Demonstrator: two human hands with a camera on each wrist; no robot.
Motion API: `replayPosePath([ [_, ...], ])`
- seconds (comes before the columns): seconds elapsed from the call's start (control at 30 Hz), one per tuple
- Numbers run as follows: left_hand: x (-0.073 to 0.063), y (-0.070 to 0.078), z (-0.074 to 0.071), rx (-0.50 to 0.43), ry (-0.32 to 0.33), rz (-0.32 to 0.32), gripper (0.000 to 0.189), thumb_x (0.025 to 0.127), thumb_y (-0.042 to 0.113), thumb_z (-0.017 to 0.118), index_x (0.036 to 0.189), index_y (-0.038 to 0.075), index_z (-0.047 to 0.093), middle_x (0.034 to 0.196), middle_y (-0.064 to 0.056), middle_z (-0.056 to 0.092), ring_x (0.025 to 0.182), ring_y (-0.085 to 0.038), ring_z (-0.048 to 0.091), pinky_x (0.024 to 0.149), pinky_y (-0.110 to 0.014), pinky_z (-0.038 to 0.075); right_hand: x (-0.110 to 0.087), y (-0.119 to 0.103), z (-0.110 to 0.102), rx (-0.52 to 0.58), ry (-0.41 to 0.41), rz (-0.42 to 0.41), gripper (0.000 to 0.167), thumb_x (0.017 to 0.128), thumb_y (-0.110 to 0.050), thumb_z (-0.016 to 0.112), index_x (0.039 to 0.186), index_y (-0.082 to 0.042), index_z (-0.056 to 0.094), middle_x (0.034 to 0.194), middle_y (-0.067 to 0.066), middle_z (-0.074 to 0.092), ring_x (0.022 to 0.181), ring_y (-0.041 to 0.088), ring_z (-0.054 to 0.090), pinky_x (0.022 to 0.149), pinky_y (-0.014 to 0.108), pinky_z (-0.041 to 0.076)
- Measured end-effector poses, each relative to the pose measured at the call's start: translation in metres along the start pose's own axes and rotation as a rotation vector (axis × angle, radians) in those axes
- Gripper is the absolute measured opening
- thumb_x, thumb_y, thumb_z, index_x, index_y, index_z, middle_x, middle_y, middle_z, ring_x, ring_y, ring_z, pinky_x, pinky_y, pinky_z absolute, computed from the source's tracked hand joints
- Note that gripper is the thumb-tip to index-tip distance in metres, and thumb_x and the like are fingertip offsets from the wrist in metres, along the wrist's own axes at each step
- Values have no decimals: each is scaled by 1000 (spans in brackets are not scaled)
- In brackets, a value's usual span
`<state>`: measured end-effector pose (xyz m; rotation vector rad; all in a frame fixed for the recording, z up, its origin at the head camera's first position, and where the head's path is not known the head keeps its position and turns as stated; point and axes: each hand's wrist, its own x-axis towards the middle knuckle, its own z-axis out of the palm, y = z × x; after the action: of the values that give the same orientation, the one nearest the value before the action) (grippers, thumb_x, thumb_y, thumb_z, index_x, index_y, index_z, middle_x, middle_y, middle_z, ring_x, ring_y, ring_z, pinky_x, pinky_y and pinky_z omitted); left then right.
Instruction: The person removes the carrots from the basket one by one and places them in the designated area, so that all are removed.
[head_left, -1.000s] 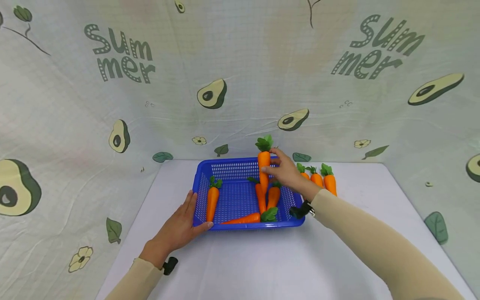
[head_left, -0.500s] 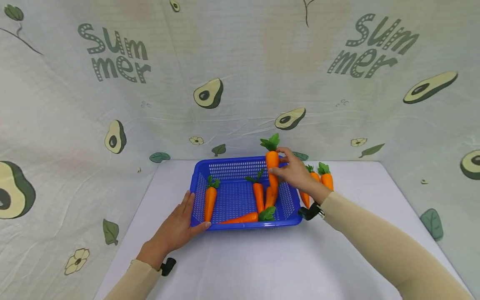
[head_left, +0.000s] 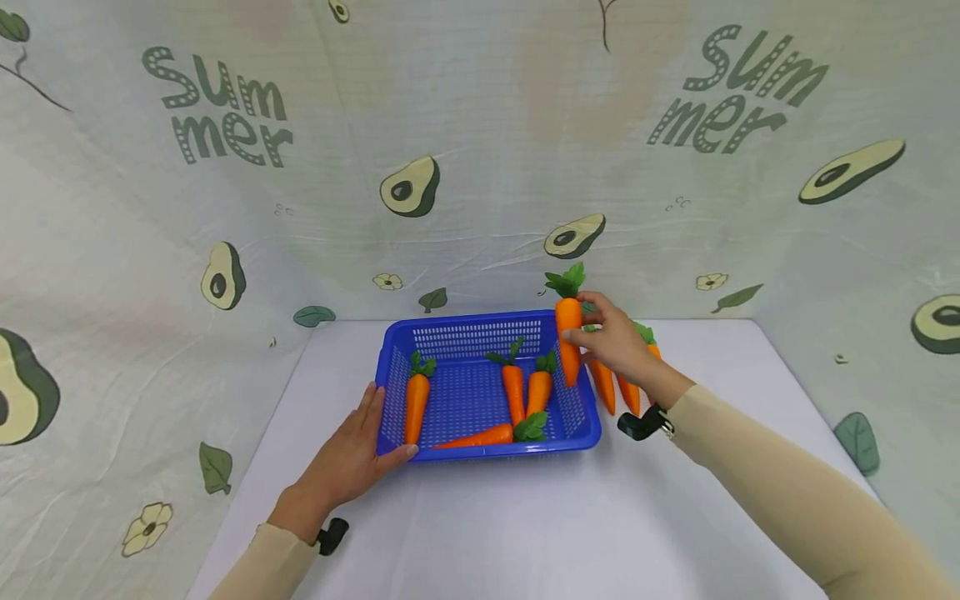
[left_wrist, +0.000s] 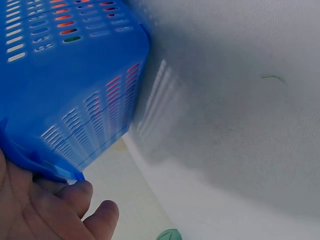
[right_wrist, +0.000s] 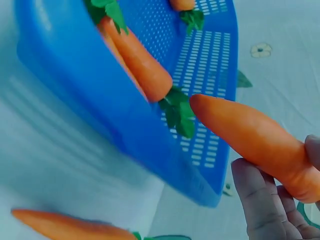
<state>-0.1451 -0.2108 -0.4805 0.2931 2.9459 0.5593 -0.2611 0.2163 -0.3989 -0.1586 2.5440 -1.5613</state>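
Observation:
In the head view, my right hand [head_left: 613, 337] pinches an orange toy-like carrot [head_left: 567, 321] with green leaves, leaves up, above the right rim of a blue plastic basket [head_left: 487, 452]. The right wrist view shows the carrot's tip [right_wrist: 205, 106] pointing toward the basket, with thumb and fingers around its thick end. My left hand [head_left: 348, 458] rests at the basket's front left corner, fingers along the left side and thumb on the front rim. Inside the basket lie several carrots: one at left [head_left: 417, 408], one along the front [head_left: 480, 437], and two at right [head_left: 537, 390].
Several more carrots [head_left: 603, 387] lie on the white table [head_left: 480, 525] just right of the basket, partly hidden by my right hand and forearm. Behind the table hangs a pale cloth [head_left: 480, 100] printed with avocados and lettering.
My right hand has moved right with the carrot, from over the carrots in the basket to its right rim. My left hand stays at the basket's corner. The head view shifts slightly.

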Motion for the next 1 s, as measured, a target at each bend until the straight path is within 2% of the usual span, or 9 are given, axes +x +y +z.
replayPosePath([
  [0.27, 0, -2, 1, 3, 8, 12, 122, 90, 87, 48, 170, 4, 5, 177, -20, 4, 156, -52, 27, 122, -67, 32, -4, 4, -15, -39, 10, 27, 79, 101, -20, 73, 166, -15, 29, 152, 33, 47, 114, 47, 70, 78, 43, 67],
  [0.57, -1, 0, 0, -7, 8, 11, 120, 92, 83, 50, 169, 3, 6, 177, -21, 4, 157, -51, 26, 121, -67, 33, -13, 12, -33, -4, -13, 56, 80, 102, -20, 71, 168, -16, 26, 151, 34, 49, 114, 45, 69, 83, 47, 66],
  [0.8, -2, 1, -1, 14, 26, 19, 119, 92, 81, 53, 169, 1, 9, 177, -22, 7, 159, -50, 22, 123, -66, 29, -19, 22, -46, 3, -12, 76, 80, 103, -21, 70, 168, -15, 25, 153, 36, 47, 116, 46, 70, 87, 53, 64],
  [1.0, -1, 0, 1, 33, 47, 38, 120, 92, 84, 50, 169, 1, 12, 177, -22, 9, 160, -47, 20, 125, -63, 26, -24, 32, -59, -42, 10, 77, 79, 103, -19, 69, 168, -13, 24, 153, 37, 45, 118, 48, 68, 84, 49, 66],
])
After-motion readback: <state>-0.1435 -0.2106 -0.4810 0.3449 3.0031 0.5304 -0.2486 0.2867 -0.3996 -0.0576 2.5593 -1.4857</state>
